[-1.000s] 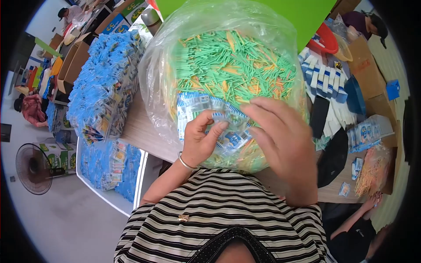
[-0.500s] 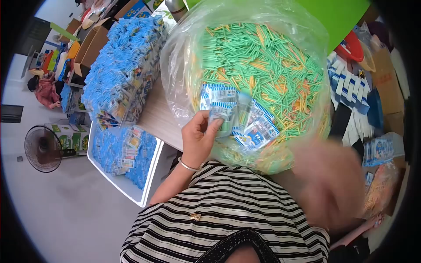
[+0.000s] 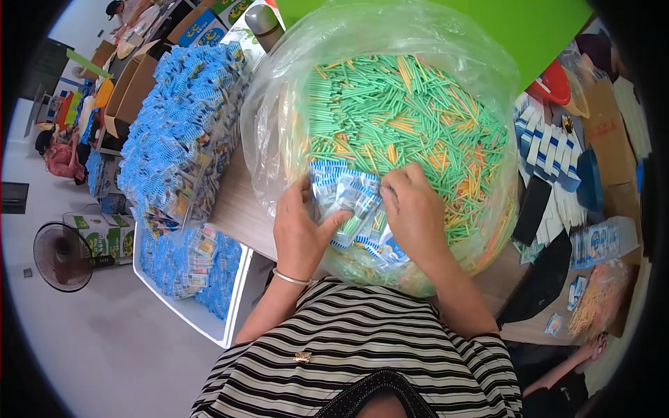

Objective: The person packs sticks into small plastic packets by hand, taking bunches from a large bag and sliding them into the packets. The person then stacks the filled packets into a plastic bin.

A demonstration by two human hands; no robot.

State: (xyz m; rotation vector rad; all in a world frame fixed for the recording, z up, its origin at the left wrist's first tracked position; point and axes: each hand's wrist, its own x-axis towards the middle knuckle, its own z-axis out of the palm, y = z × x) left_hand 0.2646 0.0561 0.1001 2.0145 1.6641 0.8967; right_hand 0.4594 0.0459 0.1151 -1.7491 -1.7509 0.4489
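Observation:
My left hand (image 3: 300, 233) is closed on small blue-and-white printed packets (image 3: 355, 198), its thumb lying across the front one. Green sticks show through the clear part of the packets. My right hand (image 3: 416, 212) is beside them on the right, its thumb and fingers pinched together; whatever they hold is hidden. Both hands are over the near side of a large clear plastic bag (image 3: 279, 76), opened wide and full of thin green, yellow and orange sticks (image 3: 397, 104). More packets (image 3: 387, 252) lie under my hands, partly covered by the right one.
A tall heap of blue packets (image 3: 178, 125) stands left of the bag. Below it, a white bin (image 3: 226, 334) holds more. A steel flask (image 3: 263, 24) is at the back. Right are white-and-blue cartons (image 3: 550, 150), a red basin (image 3: 554, 83) and another person's arm (image 3: 568, 362).
My right hand, blurred at the lower right before, has come left to the packets with its fingers pinched. My left hand still grips its packets. The camera view has shifted slightly.

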